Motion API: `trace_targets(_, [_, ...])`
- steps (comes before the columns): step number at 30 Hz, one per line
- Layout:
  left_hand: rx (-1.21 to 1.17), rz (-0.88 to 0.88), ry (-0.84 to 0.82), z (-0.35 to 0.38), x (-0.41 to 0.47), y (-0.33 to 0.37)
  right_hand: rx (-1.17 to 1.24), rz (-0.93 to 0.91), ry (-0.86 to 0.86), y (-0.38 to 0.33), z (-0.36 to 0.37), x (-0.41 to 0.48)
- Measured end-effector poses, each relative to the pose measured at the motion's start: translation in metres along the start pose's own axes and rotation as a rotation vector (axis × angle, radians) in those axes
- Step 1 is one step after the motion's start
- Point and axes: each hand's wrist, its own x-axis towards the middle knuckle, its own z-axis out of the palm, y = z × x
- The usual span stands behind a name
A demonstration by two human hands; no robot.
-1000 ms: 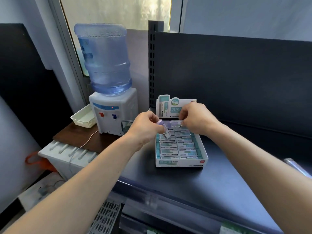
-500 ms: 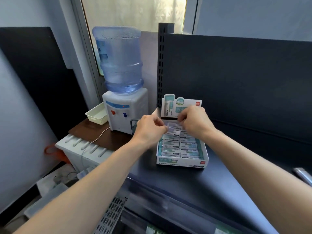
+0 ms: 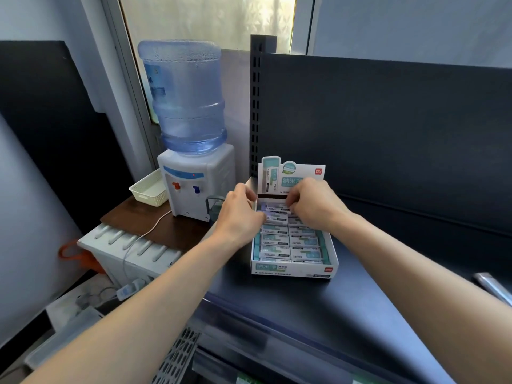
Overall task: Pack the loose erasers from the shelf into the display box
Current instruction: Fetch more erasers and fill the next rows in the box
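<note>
A white display box (image 3: 293,270) with a raised printed header card stands on the dark shelf (image 3: 318,309). It holds two rows of wrapped teal-and-white erasers (image 3: 303,241). My left hand (image 3: 239,214) and my right hand (image 3: 314,202) are both at the box's far end, fingertips pinching wrapped erasers (image 3: 274,210) that lie on top of the back rows. How many erasers each hand grips is hidden by the fingers.
A water dispenser (image 3: 194,162) with a large blue bottle stands left of the shelf on a brown board, a white basket (image 3: 149,191) beside it. The shelf's dark back panel (image 3: 388,128) rises behind the box. A shiny object (image 3: 491,286) lies at the right edge.
Both hands have lowered the erasers from above the box down onto its back rows. The camera view has shifted, so the box now sits more to the right.
</note>
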Motion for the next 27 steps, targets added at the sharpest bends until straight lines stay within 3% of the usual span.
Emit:
trace_targets(13, [-0.032,0.040,-0.079,-0.005,0.026,-0.006,-0.023,-0.042,0.053,-0.011,-0.015,-0.002])
trace_targets(17, [-0.078,0.078,-0.021,-0.008,0.038,0.001,-0.025,-0.027,0.115,-0.009,-0.028,-0.011])
trace_targets(22, [-0.099,0.354,0.013,-0.002,0.028,0.040,-0.028,0.093,0.223,0.011,-0.046,-0.028])
trace_targets(27, [-0.159,0.645,-0.231,0.036,-0.002,0.104,-0.086,0.343,0.338,0.062,-0.065,-0.070])
